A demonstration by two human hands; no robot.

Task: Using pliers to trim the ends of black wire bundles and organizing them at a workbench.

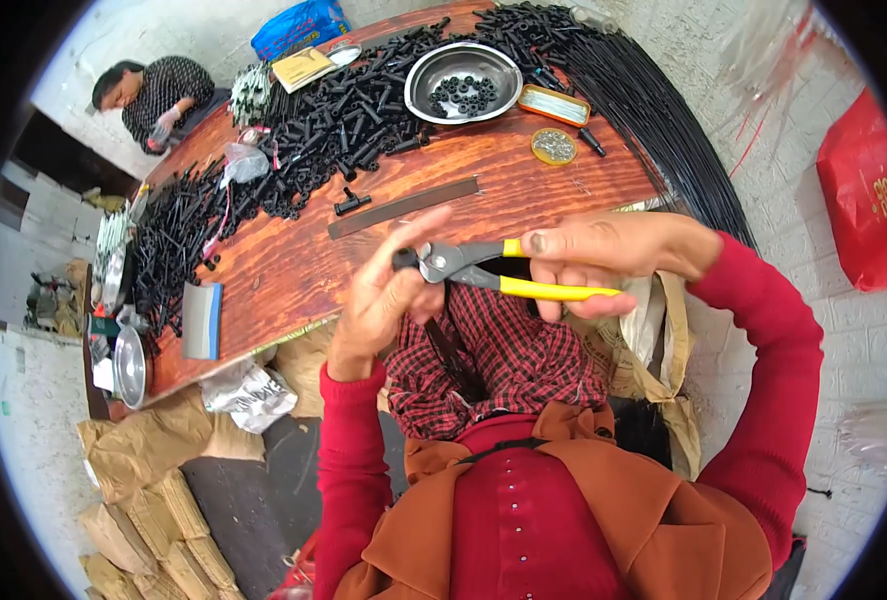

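Nearest, above the checked cloth (504, 360) on the lap, the right hand (604, 262) has its grip clenched around the two yellow handles of one pair of pliers (494, 270), at about 3 o'clock from the tool's head. The left hand (389, 295), at 9 o'clock from that head, pinches one small black part (405, 259) right at the pliers' jaws, grip closed on it. Beyond, on the wooden tabletop (444, 200), lies one flat dark metal strip (404, 207) with one black T-shaped piece (352, 203) just at its 11 o'clock. Farther, at 12 o'clock, one steel bowl (464, 80) holds black rings, beside one open tin (554, 104) and one round lid of small parts (554, 146). A heap of black tubes (344, 110), too many to count, spreads at 10 o'clock. Farthest, one other person (154, 95) sits at the tabletop's end.
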